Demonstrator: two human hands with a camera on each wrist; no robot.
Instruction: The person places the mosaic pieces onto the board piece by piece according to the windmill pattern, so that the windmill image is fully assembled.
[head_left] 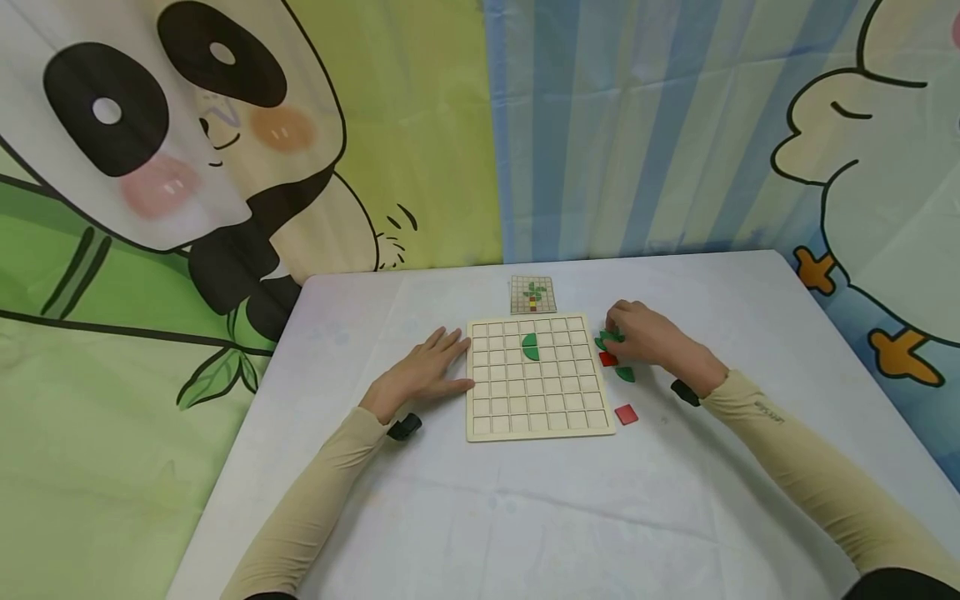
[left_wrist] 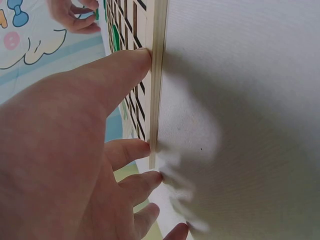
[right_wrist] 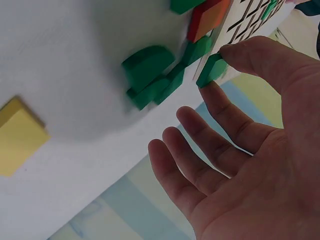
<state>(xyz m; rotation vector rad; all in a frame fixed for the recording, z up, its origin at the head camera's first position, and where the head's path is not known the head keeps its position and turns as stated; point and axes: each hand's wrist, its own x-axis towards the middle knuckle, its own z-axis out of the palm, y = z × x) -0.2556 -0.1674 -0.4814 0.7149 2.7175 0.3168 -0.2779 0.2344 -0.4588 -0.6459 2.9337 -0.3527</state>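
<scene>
The right hand (head_left: 641, 335) is off the right edge of the wooden grid board (head_left: 491, 435); the right wrist view has its thumb and index finger pinching a green piece (right_wrist: 212, 69). Below that hand lie more green pieces (right_wrist: 148, 65) and a red piece (right_wrist: 206, 21). My left hand (head_left: 423, 371) rests at the board's left edge with fingers spread, thumb and index fingertip touching the rim (left_wrist: 158, 75). Two green quarter-round pieces (head_left: 530, 353) lie on the board, one above the other, in its upper middle.
A small pattern card (head_left: 517, 307) lies behind the board. Right of the board are a red square (head_left: 626, 414) and a green piece (head_left: 625, 374). The right wrist view also has a yellow block (right_wrist: 20, 137) on the white table. Printed cloth hangs behind the table.
</scene>
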